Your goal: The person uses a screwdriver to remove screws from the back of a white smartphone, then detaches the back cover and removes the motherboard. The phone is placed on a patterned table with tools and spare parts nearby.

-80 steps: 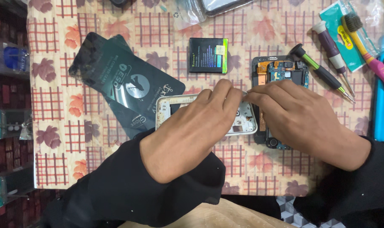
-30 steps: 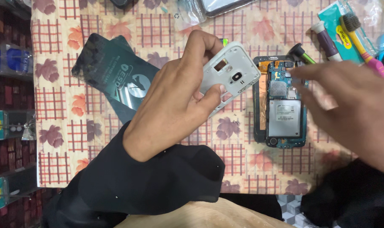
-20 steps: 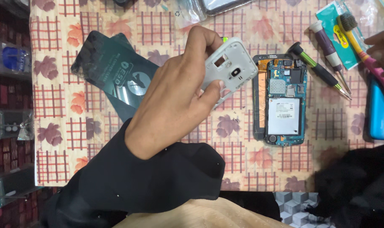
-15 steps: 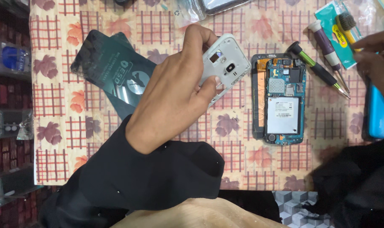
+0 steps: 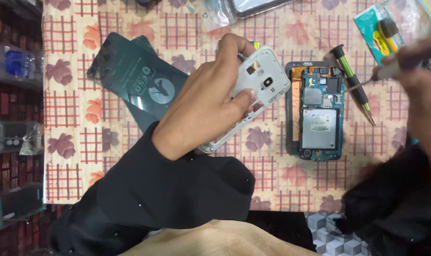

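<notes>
The left hand [image 5: 203,111] grips a silver-white plastic phone mid-frame [image 5: 253,95], lifted off and tilted above the desk [image 5: 82,142]. The right hand [image 5: 414,78], blurred at the edge, is closed round a thin tool whose kind I cannot tell. Between them lies the opened dark phone body [image 5: 315,111], flat on the checked cloth, circuit board and silver shield bare. So the frame is already off; the board is still seated inside.

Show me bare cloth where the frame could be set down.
Free: below the dark pouch along the cloth's left edge, and below the open phone. Crowded: top right, around the screwdriver, packet and right hand.
</notes>
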